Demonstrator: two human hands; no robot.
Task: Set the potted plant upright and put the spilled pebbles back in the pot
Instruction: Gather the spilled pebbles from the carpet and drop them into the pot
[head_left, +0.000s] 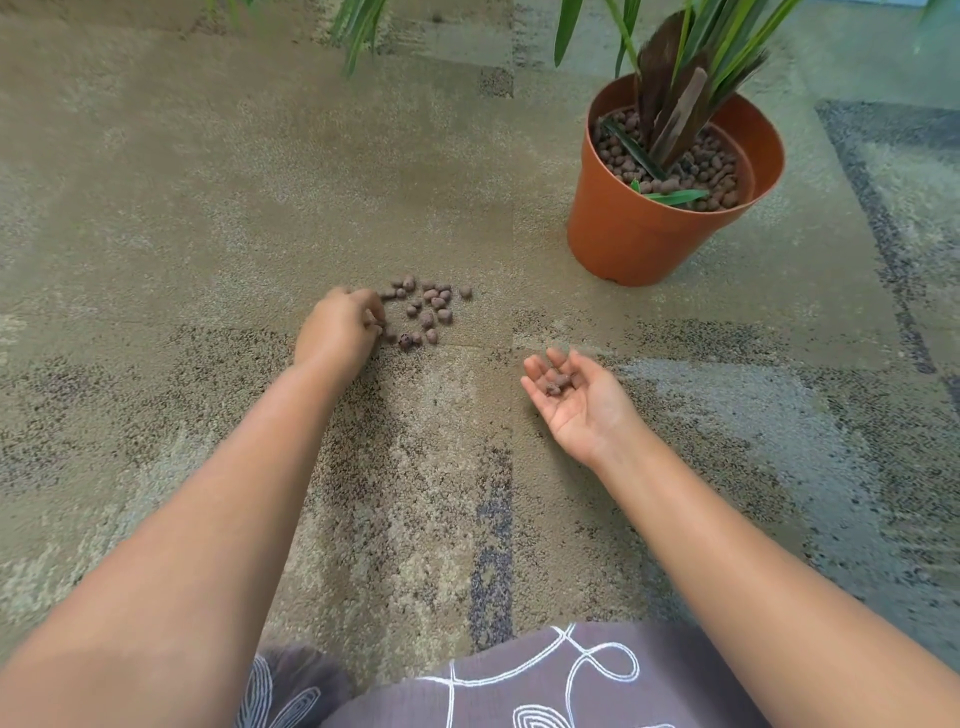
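Gathering proceeds: left hand (340, 325) pinches at the spilled pebbles (426, 312) on the carpet (208, 208) — right hand (576, 395) lies open, cupping a few. Fill that palm level, then tip over the upright pot (639, 239) — avoid spilling.

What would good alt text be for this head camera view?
A person's left hand picks at a small cluster of brown clay pebbles spilled on a mottled beige carpet, while the open, palm-up right hand cups a few collected ones. An upright orange plastic pot holding a green-leaved plant stands beyond, to the right.
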